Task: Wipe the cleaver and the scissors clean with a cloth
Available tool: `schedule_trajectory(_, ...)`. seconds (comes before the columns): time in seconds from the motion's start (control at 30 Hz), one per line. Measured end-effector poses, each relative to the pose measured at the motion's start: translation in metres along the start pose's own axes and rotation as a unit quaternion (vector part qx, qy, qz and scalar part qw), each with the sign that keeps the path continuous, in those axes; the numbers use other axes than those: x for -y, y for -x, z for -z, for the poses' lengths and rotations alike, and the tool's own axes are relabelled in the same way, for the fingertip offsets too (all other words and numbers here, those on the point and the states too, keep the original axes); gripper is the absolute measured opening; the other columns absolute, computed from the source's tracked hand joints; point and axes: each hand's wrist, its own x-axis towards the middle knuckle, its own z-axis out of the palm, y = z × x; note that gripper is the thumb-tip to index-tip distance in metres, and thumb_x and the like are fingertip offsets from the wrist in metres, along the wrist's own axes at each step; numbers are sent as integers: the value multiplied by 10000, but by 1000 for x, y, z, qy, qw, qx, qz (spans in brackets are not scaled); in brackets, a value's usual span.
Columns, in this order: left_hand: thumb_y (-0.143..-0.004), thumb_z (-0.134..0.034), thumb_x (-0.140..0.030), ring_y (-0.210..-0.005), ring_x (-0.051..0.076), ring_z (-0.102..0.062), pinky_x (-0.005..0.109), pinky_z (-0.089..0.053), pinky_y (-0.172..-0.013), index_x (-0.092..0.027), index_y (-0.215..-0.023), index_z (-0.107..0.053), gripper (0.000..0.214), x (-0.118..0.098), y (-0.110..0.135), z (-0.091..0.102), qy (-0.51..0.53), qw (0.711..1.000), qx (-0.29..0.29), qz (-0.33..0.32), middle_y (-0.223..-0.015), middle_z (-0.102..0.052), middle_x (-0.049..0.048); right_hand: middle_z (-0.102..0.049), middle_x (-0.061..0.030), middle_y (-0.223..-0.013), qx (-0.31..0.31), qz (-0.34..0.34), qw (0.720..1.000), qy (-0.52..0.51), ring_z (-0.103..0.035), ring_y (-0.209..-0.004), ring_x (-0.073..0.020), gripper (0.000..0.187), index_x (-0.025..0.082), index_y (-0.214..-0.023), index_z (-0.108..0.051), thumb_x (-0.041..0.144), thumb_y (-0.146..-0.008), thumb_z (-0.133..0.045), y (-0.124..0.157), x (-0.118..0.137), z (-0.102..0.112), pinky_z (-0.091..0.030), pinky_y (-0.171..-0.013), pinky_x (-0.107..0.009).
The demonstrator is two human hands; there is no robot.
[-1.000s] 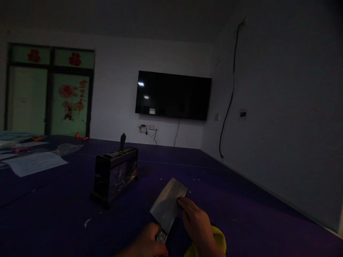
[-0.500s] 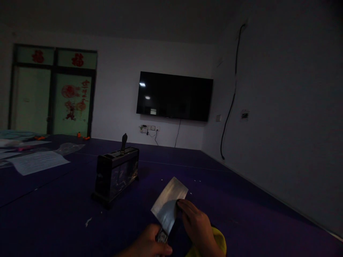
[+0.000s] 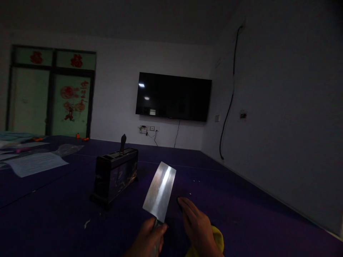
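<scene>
1. A room like an office or a meeting room is shown; which one cannot be told.
2. A big black TV [image 3: 173, 97] is hung on the white wall [image 3: 115, 78].
3. Papers [image 3: 36, 163] are spread on a wide purple tabletop [image 3: 241, 207].
4. Red signs [image 3: 76, 60] are seen on glass doors [image 3: 29, 100].

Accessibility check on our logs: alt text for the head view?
A person's left hand holds a broad, shiny metal cleaver by its handle; the right hand is beside the blade, not touching. Beyond, a black box-shaped holder with a dark upright handle stands on a purple tabletop.
</scene>
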Motion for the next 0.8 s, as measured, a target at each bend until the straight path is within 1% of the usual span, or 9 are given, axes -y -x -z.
schedule_trajectory(0.1, -589, -489, -662, -348, 71, -339, 194, -228, -366, -152, -891, -497, 593, 2, -2, 0, 50, 998, -22, 14, -437, -441, -62, -643, -56, -1063, -16, -14, 1000, 8, -635, -897, -155, 424, 204, -1130, -576, 88, -783, -362, 1, -1, -1, -528, -759, -246)
schedule_trajectory(0.17, -594, -508, -641, -364, 73, -356, 188, -236, -371, -148, -909, -511, 585, 6, -4, 0, 53, 997, -46, 13, -456, -458, -55, -645, -62, -1056, -28, -30, 999, 12, -639, -887, -162, 402, 201, -1111, -586, 99, -793, -362, 1, -2, -1, -533, -749, -256)
schedule_trajectory(0.3, -614, -525, -659, -492, 102, -473, 205, -354, -460, -155, -958, -534, 610, 8, -2, 1, 21, 995, -99, 5, -583, -525, -24, -644, -70, -1052, -46, -67, 997, 15, -639, -887, -170, 365, 197, -1095, -590, 126, -815, -365, 2, -3, 0, -533, -762, -284)
schedule_trajectory(0.37, -620, -520, -673, -595, 126, -522, 226, -406, -550, -161, -962, -555, 616, 5, 0, 2, -23, 990, -135, -25, -671, -562, 4, -649, -66, -1039, -55, -80, 995, 14, -641, -879, -173, 355, 204, -1088, -593, 139, -818, -372, 1, -3, 0, -533, -764, -292)
schedule_trajectory(0.47, -648, -504, -674, -669, 141, -527, 233, -415, -624, -164, -844, -593, 553, -4, 4, 3, -95, 975, -182, -85, -694, -564, 20, -655, -67, -1018, -63, -86, 994, 12, -643, -871, -173, 344, 199, -1057, -609, 141, -813, -373, 0, -2, 0, -532, -762, -293)
schedule_trajectory(0.53, -649, -505, -678, -605, 135, -504, 237, -408, -585, -163, -777, -586, 537, -9, 5, 4, -114, 969, -197, -98, -618, -530, 6, -659, -70, -1004, -63, -86, 994, 10, -644, -864, -172, 339, 192, -1036, -618, 140, -806, -374, -1, 0, 1, -533, -754, -288)
schedule_trajectory(0.6, -628, -523, -684, -550, 126, -479, 237, -396, -540, -160, -765, -577, 544, -13, 6, 4, -113, 966, -212, -97, -577, -504, -8, -663, -69, -990, -65, -86, 994, 9, -647, -852, -173, 327, 192, -1020, -626, 148, -803, -385, -2, 3, 2, -536, -741, -284)
schedule_trajectory(0.7, -590, -547, -693, -526, 125, -470, 237, -387, -509, -150, -786, -573, 578, -15, 6, 5, -107, 961, -236, -94, -566, -498, -16, -666, -69, -978, -69, -81, 994, 4, -647, -848, -175, 306, 195, -1017, -629, 168, -807, -408, -4, 6, 5, -534, -735, -280)
schedule_trajectory(0.8, -567, -575, -680, -564, 144, -508, 247, -406, -537, -142, -821, -569, 595, -17, 7, 4, -111, 958, -247, -95, -622, -552, 8, -666, -69, -976, -58, -80, 995, -13, -642, -859, -175, 284, 199, -1025, -624, 193, -827, -420, -5, 8, 9, -528, -734, -274)
